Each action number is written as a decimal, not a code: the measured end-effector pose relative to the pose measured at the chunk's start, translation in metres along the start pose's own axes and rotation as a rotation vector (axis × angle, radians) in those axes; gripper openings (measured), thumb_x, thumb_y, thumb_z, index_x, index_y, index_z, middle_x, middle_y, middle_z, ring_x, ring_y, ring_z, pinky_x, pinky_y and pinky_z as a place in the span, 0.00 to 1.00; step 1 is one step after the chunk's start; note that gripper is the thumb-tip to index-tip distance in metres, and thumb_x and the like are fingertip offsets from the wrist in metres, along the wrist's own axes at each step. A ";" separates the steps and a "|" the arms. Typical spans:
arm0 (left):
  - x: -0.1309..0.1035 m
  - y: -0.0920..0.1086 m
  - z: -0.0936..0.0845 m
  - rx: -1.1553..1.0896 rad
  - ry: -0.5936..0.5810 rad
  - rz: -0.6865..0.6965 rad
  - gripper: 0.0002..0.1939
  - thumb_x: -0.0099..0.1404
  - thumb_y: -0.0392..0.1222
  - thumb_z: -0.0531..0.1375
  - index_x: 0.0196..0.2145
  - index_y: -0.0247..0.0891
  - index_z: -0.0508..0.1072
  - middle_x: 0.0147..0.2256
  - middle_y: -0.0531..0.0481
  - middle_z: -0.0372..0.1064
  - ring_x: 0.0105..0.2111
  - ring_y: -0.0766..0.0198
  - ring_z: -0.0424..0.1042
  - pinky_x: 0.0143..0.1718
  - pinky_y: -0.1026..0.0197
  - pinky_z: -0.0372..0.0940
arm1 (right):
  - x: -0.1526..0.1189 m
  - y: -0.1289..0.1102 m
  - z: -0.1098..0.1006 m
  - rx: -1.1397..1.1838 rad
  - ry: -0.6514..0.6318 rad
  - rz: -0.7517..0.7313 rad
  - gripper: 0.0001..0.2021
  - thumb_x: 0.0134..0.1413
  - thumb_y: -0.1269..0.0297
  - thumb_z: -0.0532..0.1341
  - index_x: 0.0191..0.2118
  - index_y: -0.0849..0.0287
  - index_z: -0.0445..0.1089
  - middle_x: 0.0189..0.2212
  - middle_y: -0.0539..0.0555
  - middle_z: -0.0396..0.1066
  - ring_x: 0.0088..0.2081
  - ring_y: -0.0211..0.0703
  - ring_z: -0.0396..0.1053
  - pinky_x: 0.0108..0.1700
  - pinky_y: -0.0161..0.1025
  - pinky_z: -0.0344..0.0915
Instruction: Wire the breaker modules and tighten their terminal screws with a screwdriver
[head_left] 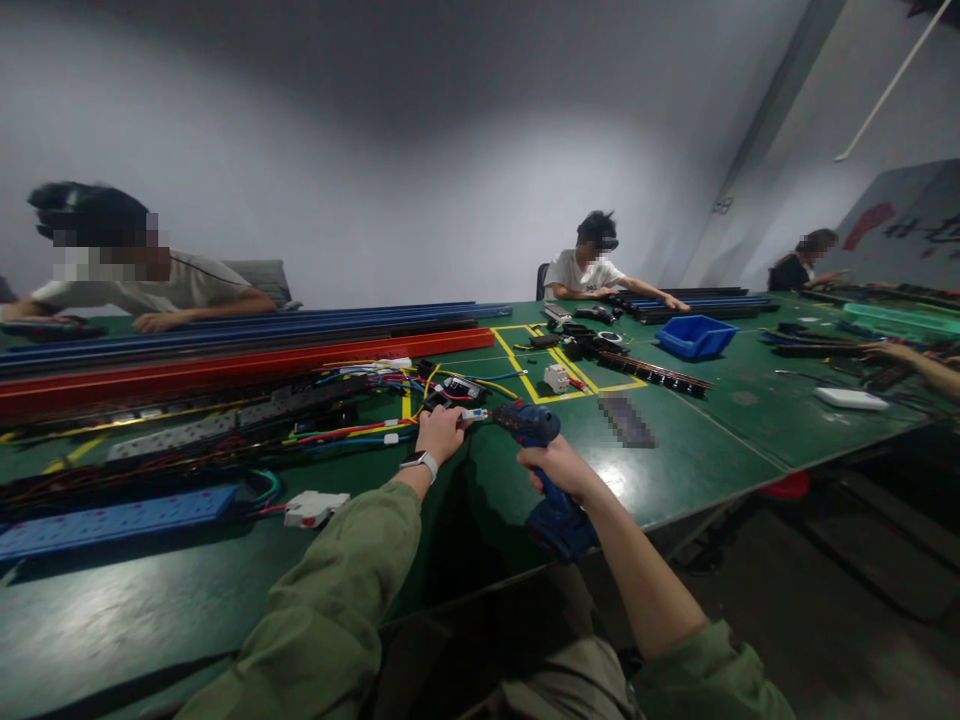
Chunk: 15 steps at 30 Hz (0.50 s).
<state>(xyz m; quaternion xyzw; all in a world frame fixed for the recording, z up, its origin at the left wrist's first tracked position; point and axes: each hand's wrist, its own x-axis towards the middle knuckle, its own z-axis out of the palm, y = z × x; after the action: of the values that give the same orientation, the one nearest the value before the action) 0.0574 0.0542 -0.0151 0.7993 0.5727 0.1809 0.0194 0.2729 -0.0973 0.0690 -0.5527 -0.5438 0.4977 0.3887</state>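
My right hand [559, 468] is wrapped round the grip of a blue cordless screwdriver [531, 424], its nose pointing left. At that nose, my left hand [441, 436] grips a small white module [474, 415] near the table's front edge. Yellow, red, green and blue wires [352, 432] run leftward from beside my left hand. Just behind it lies a black part [459, 390] among the wires.
Red rail [375, 348] and blue rails [360, 318] lie behind the wires. A blue power strip [120, 520] and white breaker [315, 508] are at front left. Rightward are a blue bin [696, 337], another breaker [556, 377] and a black strip [656, 375]. Several people sit around the table.
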 end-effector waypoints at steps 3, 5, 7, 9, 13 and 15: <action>0.000 0.000 0.001 0.008 0.006 0.002 0.15 0.69 0.46 0.54 0.50 0.47 0.74 0.45 0.43 0.75 0.50 0.48 0.65 0.51 0.47 0.51 | 0.001 0.000 -0.001 -0.005 -0.013 -0.016 0.05 0.46 0.66 0.61 0.26 0.57 0.62 0.10 0.44 0.61 0.14 0.35 0.59 0.18 0.32 0.55; 0.000 -0.001 0.002 0.009 0.016 0.009 0.15 0.69 0.45 0.54 0.51 0.47 0.73 0.45 0.42 0.74 0.50 0.48 0.65 0.51 0.47 0.51 | 0.001 0.000 -0.001 -0.001 -0.022 -0.017 0.06 0.46 0.66 0.61 0.25 0.58 0.62 0.11 0.45 0.61 0.14 0.35 0.59 0.18 0.32 0.55; 0.001 -0.002 0.003 0.009 0.023 0.016 0.16 0.69 0.45 0.54 0.51 0.47 0.73 0.45 0.43 0.75 0.50 0.48 0.65 0.51 0.48 0.51 | 0.001 0.000 -0.001 0.009 -0.024 -0.012 0.05 0.46 0.67 0.61 0.25 0.58 0.63 0.11 0.46 0.62 0.14 0.35 0.59 0.18 0.32 0.55; 0.001 -0.003 0.004 0.010 0.023 0.019 0.16 0.69 0.46 0.54 0.51 0.47 0.74 0.45 0.43 0.75 0.51 0.48 0.65 0.51 0.48 0.51 | 0.001 0.000 0.000 0.017 -0.014 -0.001 0.05 0.45 0.67 0.61 0.25 0.58 0.64 0.11 0.46 0.62 0.14 0.35 0.60 0.18 0.32 0.55; 0.001 -0.004 0.005 0.012 0.025 0.014 0.16 0.69 0.47 0.53 0.50 0.47 0.74 0.44 0.42 0.75 0.50 0.48 0.66 0.51 0.48 0.52 | 0.001 0.001 0.000 0.023 -0.002 0.009 0.04 0.45 0.68 0.61 0.25 0.58 0.64 0.11 0.46 0.62 0.14 0.35 0.60 0.17 0.32 0.55; 0.001 -0.004 0.005 0.011 0.031 0.016 0.16 0.69 0.47 0.54 0.50 0.47 0.74 0.44 0.42 0.76 0.50 0.48 0.66 0.50 0.48 0.52 | 0.001 0.001 0.000 0.020 -0.004 0.010 0.05 0.46 0.68 0.61 0.24 0.58 0.64 0.12 0.46 0.62 0.14 0.35 0.59 0.17 0.32 0.56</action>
<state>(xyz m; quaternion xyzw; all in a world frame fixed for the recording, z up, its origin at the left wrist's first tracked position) 0.0557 0.0577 -0.0209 0.8011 0.5675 0.1902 0.0047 0.2727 -0.0964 0.0677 -0.5506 -0.5369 0.5060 0.3906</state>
